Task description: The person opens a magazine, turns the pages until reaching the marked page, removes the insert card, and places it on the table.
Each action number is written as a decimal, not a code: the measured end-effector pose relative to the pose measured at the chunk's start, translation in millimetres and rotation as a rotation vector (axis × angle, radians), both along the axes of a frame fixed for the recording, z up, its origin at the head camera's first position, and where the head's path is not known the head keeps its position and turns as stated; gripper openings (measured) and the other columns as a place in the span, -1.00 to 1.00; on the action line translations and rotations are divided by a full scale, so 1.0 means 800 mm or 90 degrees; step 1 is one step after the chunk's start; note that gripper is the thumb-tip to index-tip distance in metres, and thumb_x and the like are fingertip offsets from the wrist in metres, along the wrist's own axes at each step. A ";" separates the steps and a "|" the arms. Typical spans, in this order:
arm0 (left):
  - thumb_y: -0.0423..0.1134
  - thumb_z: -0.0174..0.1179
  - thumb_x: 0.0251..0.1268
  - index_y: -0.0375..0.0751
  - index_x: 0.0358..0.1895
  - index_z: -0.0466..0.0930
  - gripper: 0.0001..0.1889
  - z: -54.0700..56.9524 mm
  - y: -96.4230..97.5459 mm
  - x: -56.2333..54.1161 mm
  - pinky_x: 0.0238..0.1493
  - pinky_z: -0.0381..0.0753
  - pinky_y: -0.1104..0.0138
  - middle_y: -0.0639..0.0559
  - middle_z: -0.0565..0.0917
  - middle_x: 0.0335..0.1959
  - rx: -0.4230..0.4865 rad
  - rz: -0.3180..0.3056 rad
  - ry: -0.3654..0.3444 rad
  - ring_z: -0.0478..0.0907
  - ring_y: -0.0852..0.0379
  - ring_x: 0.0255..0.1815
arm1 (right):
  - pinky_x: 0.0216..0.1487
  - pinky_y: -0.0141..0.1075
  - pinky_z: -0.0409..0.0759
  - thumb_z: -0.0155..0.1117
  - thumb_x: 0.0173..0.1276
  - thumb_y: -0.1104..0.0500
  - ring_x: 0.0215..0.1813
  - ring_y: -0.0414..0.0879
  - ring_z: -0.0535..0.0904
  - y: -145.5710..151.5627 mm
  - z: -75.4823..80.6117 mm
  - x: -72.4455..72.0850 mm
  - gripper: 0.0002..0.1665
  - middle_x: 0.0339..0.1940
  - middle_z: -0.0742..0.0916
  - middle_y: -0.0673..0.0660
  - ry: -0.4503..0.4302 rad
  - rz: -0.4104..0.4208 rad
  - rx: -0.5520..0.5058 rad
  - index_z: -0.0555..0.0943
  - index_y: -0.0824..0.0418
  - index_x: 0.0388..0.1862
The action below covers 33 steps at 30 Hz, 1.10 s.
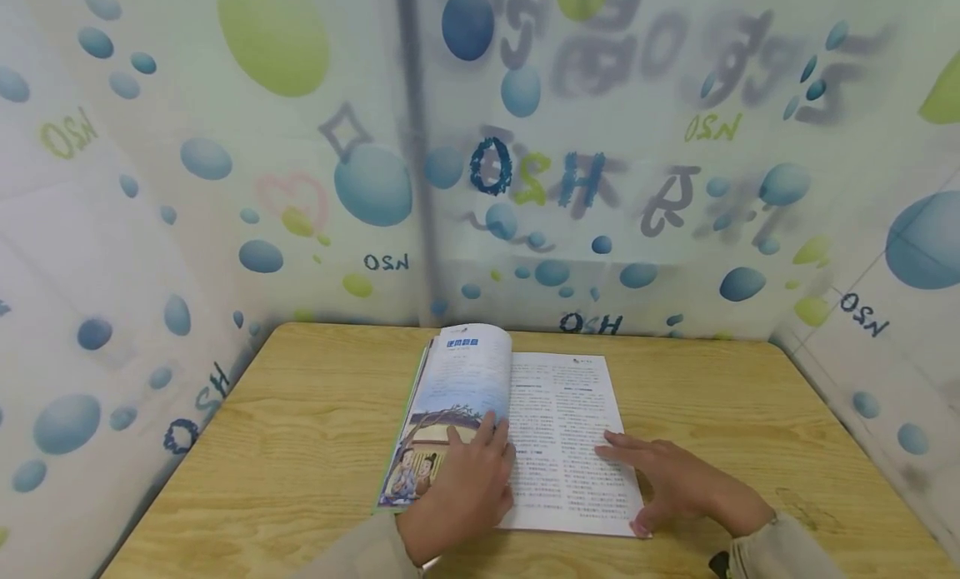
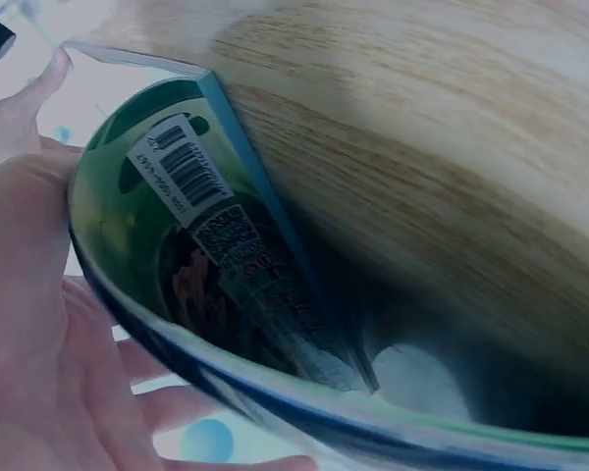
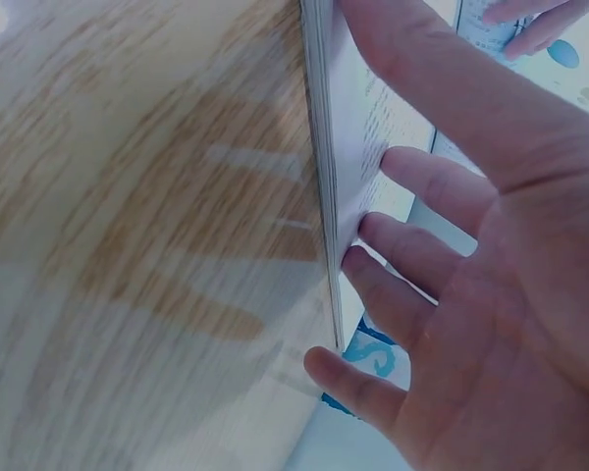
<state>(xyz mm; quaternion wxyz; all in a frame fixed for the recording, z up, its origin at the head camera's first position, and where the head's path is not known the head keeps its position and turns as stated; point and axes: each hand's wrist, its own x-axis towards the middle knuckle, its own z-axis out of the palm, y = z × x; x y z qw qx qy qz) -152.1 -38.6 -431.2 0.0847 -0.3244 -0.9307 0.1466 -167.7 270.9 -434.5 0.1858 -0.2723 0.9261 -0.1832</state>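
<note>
A magazine (image 1: 566, 446) lies spread on the wooden table. Its left page (image 1: 457, 387) bears a coloured picture of two cartoon figures and bulges up near the fold, while columns of small print fill the right page. My left hand (image 1: 472, 475) rests on the left page beside the fold, fingers stretched out. In the left wrist view the green back cover (image 2: 142, 235), with a barcode label, curves up off the table. At the right page's outer edge is my right hand (image 1: 678, 483), its fingers fairly straight and touching the paper. The right thumb is by the lower right corner.
Wood-grain tabletop (image 1: 300, 446) surrounds the magazine. A pale curtain (image 1: 345, 87) printed with blue and green drops hangs behind the table and along both sides. A small dark object (image 1: 718, 564) shows by the right sleeve.
</note>
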 end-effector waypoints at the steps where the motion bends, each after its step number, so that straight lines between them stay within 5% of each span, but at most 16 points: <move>1: 0.17 0.20 0.25 -0.12 0.19 0.62 -0.43 0.000 0.000 -0.001 -0.08 0.59 -0.23 -0.09 0.48 0.36 0.010 0.007 -0.009 0.35 -0.10 0.41 | 0.23 0.34 0.34 0.65 -0.19 -0.21 0.40 0.37 0.34 0.000 0.000 0.000 0.20 0.53 0.34 0.26 0.000 0.000 0.001 0.39 0.07 0.48; 15: 0.14 0.19 0.28 -0.19 0.26 0.55 -0.39 0.000 -0.002 -0.005 -0.14 0.61 -0.23 -0.11 0.41 0.41 0.052 0.039 -0.069 0.32 -0.13 0.43 | 0.22 0.31 0.37 0.60 -0.15 -0.27 0.42 0.33 0.33 0.005 -0.003 -0.001 0.19 0.53 0.34 0.25 0.008 0.014 -0.002 0.38 0.05 0.49; 33: 0.11 0.20 0.28 -0.21 0.23 0.57 -0.43 -0.003 -0.006 -0.006 -0.17 0.62 -0.23 -0.14 0.44 0.38 0.075 0.033 -0.055 0.36 -0.16 0.40 | 0.23 0.26 0.40 0.51 -0.01 -0.32 0.42 0.30 0.35 0.002 0.001 -0.003 0.07 0.50 0.39 0.25 0.036 0.028 -0.009 0.43 0.09 0.45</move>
